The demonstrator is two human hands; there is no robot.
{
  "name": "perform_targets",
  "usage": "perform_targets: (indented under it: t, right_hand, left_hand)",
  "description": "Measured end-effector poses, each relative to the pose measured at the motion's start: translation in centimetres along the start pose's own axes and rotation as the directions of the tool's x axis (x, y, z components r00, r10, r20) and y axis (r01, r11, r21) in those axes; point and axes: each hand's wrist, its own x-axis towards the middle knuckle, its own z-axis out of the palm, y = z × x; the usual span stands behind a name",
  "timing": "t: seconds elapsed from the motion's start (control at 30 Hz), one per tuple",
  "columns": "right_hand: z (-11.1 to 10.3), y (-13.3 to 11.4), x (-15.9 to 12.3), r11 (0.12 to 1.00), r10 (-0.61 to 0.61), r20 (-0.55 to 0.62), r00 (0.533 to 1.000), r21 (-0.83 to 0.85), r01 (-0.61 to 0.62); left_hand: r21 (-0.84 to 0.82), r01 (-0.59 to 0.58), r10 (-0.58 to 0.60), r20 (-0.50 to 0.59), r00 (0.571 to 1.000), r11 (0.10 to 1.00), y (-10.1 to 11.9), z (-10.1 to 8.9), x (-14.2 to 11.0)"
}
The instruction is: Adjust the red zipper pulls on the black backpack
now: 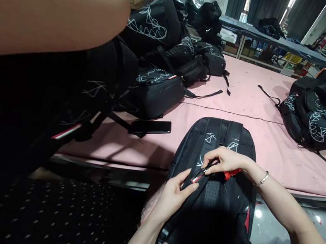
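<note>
I have the black backpack (214, 190) back-panel up on my lap, its top resting on the pink worktop (247, 111) edge. My left hand (173, 195) pinches the shoulder strap (195, 180), fingers closed on it; at its two o'clock my right hand (225, 160) clamps a small dark tool (208, 168) beside the red tab (231, 174). I should keep the strap taut and work close to the webbing.

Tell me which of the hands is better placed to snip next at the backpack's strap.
Right, probably. The right hand pinches the small snips at the strap, while the left hand grips the backpack beside it, steadying.
</note>
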Motion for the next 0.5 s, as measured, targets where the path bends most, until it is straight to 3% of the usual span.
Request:
perform_targets:
  t: [0.27,0.5]
  right_hand:
    - [0.6,-0.2,-0.2,0.992,-0.04,-0.048,0.998,-0.118,0.034]
    - [0.8,0.1,-1.0,1.0,0.026,-0.111,0.993,-0.011,-0.027]
  left_hand:
    - [0.01,-0.003,0.003,-0.01,1.0,1.0,0.1,0.3,0.1]
    - [0.02,0.01,-0.009,-0.047,0.999,1.0,-0.3,0.2,0.1]
